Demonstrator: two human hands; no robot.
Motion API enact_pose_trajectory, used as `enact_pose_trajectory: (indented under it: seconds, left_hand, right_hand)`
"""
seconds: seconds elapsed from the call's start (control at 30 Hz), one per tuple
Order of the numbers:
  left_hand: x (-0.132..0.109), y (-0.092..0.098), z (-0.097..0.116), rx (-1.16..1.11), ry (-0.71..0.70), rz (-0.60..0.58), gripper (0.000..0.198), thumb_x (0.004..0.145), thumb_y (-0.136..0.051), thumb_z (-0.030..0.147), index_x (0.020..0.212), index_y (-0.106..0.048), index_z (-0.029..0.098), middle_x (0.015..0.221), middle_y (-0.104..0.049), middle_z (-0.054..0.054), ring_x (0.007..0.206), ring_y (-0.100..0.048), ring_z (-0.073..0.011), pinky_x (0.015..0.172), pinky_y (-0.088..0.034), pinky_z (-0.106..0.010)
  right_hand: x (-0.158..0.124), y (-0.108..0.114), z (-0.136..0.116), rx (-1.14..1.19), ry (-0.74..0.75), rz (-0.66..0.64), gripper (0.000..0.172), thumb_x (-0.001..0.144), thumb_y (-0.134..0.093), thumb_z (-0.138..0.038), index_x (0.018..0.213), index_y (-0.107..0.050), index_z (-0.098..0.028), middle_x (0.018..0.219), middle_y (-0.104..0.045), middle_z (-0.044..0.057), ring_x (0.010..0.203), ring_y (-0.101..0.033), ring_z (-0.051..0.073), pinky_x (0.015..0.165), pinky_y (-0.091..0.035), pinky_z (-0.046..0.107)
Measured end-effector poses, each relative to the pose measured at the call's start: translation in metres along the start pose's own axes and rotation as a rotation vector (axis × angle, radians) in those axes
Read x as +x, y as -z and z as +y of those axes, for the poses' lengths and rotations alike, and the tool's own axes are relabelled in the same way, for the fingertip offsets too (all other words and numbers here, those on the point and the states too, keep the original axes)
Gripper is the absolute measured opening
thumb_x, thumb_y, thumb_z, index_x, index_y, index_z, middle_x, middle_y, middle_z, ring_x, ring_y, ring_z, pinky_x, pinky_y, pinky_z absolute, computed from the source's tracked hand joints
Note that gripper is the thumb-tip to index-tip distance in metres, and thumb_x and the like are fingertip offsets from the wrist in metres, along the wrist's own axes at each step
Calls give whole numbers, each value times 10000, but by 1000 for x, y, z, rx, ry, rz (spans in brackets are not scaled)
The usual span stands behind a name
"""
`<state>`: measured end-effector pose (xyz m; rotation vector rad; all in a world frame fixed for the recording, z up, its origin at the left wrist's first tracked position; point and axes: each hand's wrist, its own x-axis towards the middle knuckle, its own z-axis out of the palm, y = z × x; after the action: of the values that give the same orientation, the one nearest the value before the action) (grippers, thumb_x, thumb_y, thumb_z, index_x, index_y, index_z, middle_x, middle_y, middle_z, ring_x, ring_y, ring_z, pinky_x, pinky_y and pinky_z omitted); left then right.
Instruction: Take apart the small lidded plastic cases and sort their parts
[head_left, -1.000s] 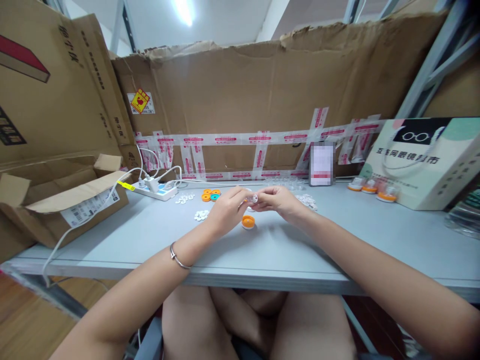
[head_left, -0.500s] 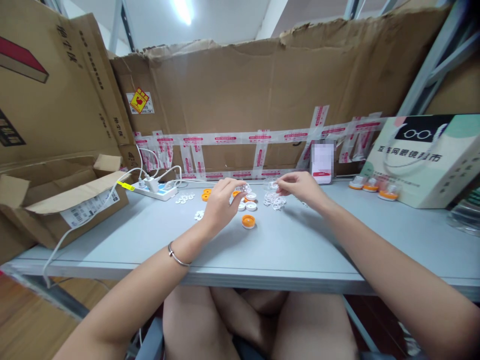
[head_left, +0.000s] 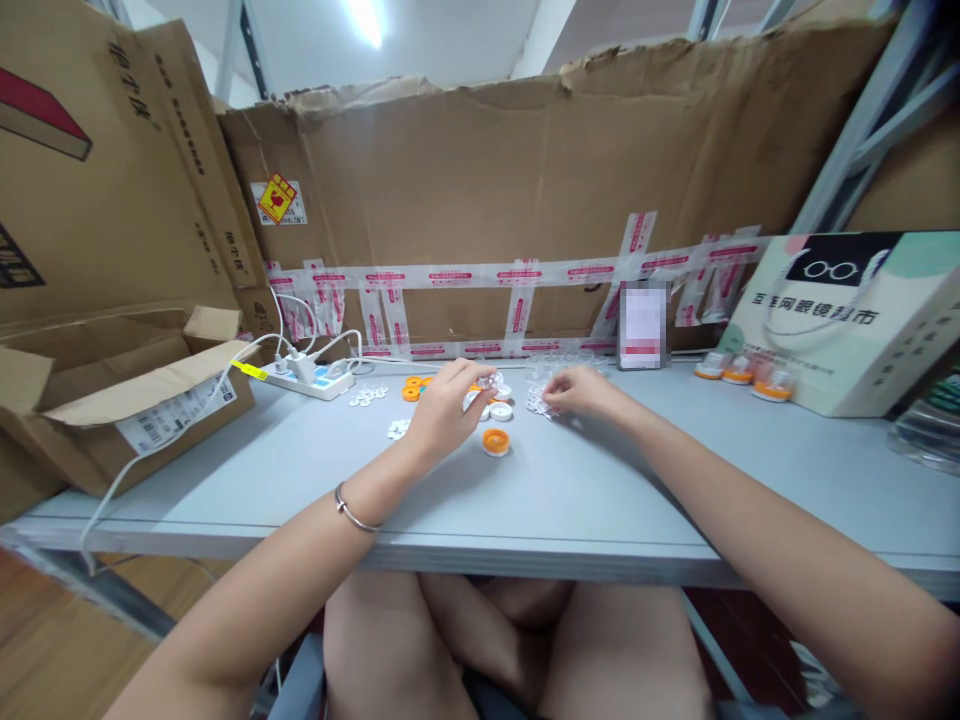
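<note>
My left hand (head_left: 444, 410) hovers over the grey table (head_left: 570, 500), its fingertips pinched on a small clear plastic piece (head_left: 491, 381). My right hand (head_left: 581, 392) rests lower on the table, its fingers closed on a heap of small white rings (head_left: 537, 400). An orange cap (head_left: 495, 441) lies just in front of both hands. White caps (head_left: 501, 410) sit between the hands. Orange and blue discs (head_left: 412, 388) lie behind my left hand.
A white power strip (head_left: 307, 380) with cables lies at the back left, beside an open cardboard box (head_left: 120, 400). A phone (head_left: 643, 326) leans on the cardboard wall. A printed paper bag (head_left: 847, 320) and orange-based clear containers (head_left: 742, 374) stand at the right.
The hands, joined at first on a small piece, came apart. My right hand went back right to the white rings, then dropped onto them. My left hand stayed, still pinching.
</note>
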<state>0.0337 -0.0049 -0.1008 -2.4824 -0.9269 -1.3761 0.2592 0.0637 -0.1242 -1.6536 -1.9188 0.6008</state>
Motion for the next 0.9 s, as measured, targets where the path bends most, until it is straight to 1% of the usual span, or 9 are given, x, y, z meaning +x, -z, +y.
enact_pose_trajectory:
  seconds: [0.13, 0.2, 0.27, 0.37, 0.5, 0.57, 0.63, 0.77, 0.9]
  left_hand:
    - [0, -1, 1, -3, 8, -7, 145, 822, -513, 201, 956, -555, 164, 870, -597, -51, 836, -537, -144, 758, -449, -286]
    - [0, -1, 2, -19, 26, -30, 149, 818, -523, 225, 947, -563, 161, 853, -594, -46, 810, -540, -134, 732, -452, -268]
    - [-1, -1, 2, -42, 40, -58, 161, 806, -543, 241, 942, -573, 160, 820, -586, -35, 761, -540, -119, 691, -455, -242]
    - [-2, -2, 2, -72, 44, -85, 138, 781, -575, 229, 901, -596, 165, 738, -566, -8, 670, -528, -94, 633, -449, -210]
    - [-3, -3, 4, -98, 46, -105, 111, 770, -592, 216, 869, -613, 172, 690, -555, 11, 624, -523, -79, 614, -444, -195]
    - [-2, -3, 4, -91, 53, -109, 175, 755, -613, 241, 917, -610, 175, 723, -569, 2, 659, -537, -91, 635, -450, -206]
    - [-3, -2, 4, -76, 68, -119, 255, 747, -621, 275, 979, -596, 174, 775, -583, -18, 708, -549, -110, 660, -455, -225]
    - [-3, 0, 2, -54, 112, -183, 247, 792, -562, 300, 995, -594, 164, 848, -601, -48, 763, -554, -131, 680, -448, -244]
    - [-3, 0, 0, -55, 121, -308, 219, 836, -488, 317, 944, -609, 170, 880, -612, -43, 765, -551, -130, 681, -429, -241]
  right_hand:
    - [-7, 8, -10, -42, 12, 77, 136, 617, -637, -284, 625, -611, -150, 539, -603, 31, 553, -563, 151, 505, -382, 238]
    - [-17, 12, -22, 30, 65, 103, 217, 661, -612, -367, 646, -604, -151, 562, -599, 32, 568, -553, 143, 526, -387, 242]
    - [-30, 12, -38, 219, 167, 40, 297, 708, -561, -444, 685, -597, -150, 604, -609, 32, 584, -554, 130, 560, -412, 244]
    - [-49, 3, -61, 499, 330, -159, 324, 713, -567, -473, 778, -584, -156, 710, -642, 33, 652, -582, 125, 646, -451, 263]
    - [-59, -7, -74, 578, 333, -181, 293, 658, -648, -414, 773, -547, -164, 702, -647, 22, 673, -599, 134, 679, -469, 289]
    - [-54, -2, -69, 558, 300, -160, 270, 666, -640, -395, 771, -548, -164, 702, -649, 27, 685, -609, 144, 688, -475, 298]
    - [-44, 12, -55, 490, 249, -97, 228, 677, -627, -357, 776, -563, -162, 730, -654, 40, 705, -618, 153, 702, -479, 299]
    - [-22, 52, -12, 164, 13, 87, 85, 687, -595, -230, 727, -583, -157, 723, -650, 62, 686, -618, 165, 683, -477, 287]
    - [-11, 76, 26, -71, -159, 15, 13, 659, -596, -176, 670, -595, -169, 604, -631, 48, 629, -616, 181, 617, -472, 283]
